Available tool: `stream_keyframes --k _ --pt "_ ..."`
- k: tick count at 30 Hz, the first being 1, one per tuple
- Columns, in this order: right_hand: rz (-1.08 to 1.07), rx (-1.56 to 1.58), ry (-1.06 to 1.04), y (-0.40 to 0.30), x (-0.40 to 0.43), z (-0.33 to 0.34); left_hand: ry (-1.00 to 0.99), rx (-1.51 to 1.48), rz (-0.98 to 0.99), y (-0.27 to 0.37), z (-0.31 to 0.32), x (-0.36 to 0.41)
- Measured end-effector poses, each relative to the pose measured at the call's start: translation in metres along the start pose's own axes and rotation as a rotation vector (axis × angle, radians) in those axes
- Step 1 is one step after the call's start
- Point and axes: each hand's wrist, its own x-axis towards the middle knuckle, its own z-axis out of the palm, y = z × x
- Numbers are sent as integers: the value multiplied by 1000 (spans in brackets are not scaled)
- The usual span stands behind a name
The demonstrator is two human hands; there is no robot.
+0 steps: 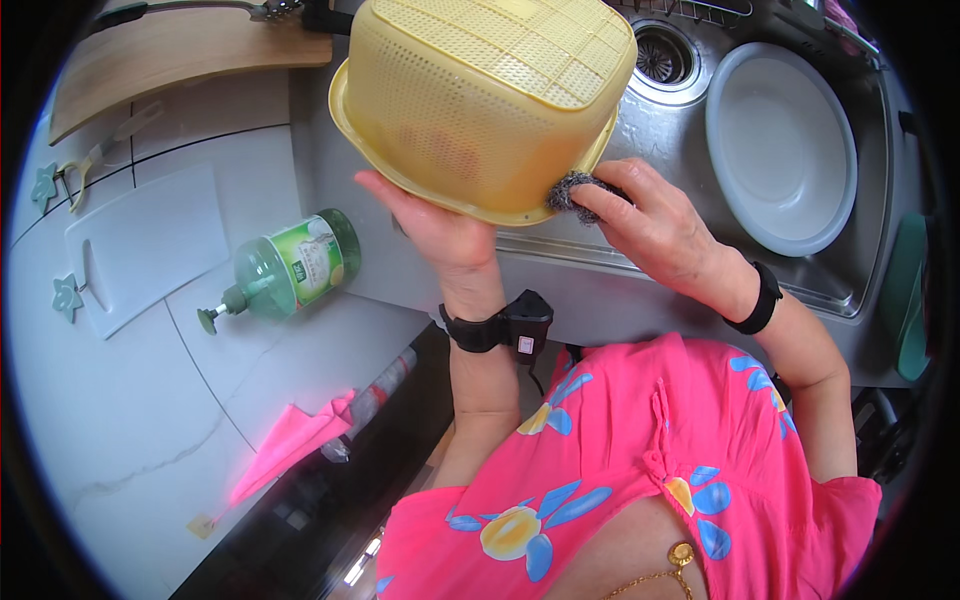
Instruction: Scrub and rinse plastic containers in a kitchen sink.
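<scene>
A yellow perforated plastic basket (480, 112) is held up over the sink's left side, its gridded base turned upward and towards the far side. My left hand (442, 225) supports its rim from beneath, palm up, with part of the fingers hidden by the basket. In my right hand (652, 217) is a dark metal scouring pad (581, 196), pressed against the near right corner of the rim. Reddish-orange patches show through the basket's holes; what they are cannot be made out.
Right of the basket, a pale oval basin (787, 150) rests in the steel sink (675, 150), near the drain (664, 60). On the left are a green pump bottle (296, 262), a white cutting board (150, 251), a wooden board (195, 37) and a pink cloth (296, 446).
</scene>
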Motion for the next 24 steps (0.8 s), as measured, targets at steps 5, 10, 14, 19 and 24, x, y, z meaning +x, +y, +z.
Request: stream_keyframes --k 5,10,14,19,24 --pt "-29 55 33 -13 6 -3 -189 -336 -96 -10 -14 -5" --pt "-153 -101 168 -23 30 4 -338 -278 -122 -20 -4 -15" --pt "27 -86 -32 -27 22 14 -359 -222 -53 -31 4 -24" --pt "13 -119 -141 -25 13 4 -12 -101 -88 -31 6 -26" --pt "44 -109 -208 -9 -1 -2 -45 -202 -135 -24 -2 -17"
